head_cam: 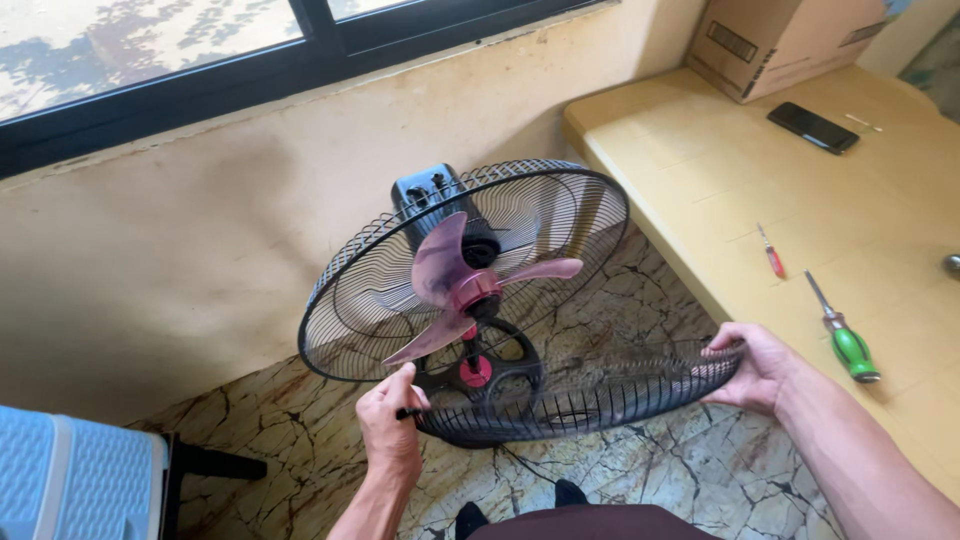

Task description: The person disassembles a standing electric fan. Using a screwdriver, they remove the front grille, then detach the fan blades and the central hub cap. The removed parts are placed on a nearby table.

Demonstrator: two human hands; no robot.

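Standing on a marble floor [700, 470] under a window [150, 60], beside a yellow tabletop [700, 170], is the fan [470, 270]. Left hand [390, 425] and right hand [750, 365] each clamp the loose front grille [590, 400]. Box [780, 40] is cut off; screwdrivers [848, 340] lie close by.

a home room: marble-patterned floor [700, 470] under the hands, dark-framed window [250, 60] beyond them, tiled ledge [720, 170] to their right.

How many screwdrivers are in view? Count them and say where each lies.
2. A small red screwdriver lies on the yellow table; a larger green screwdriver lies nearer the right hand. Others may be out of view.
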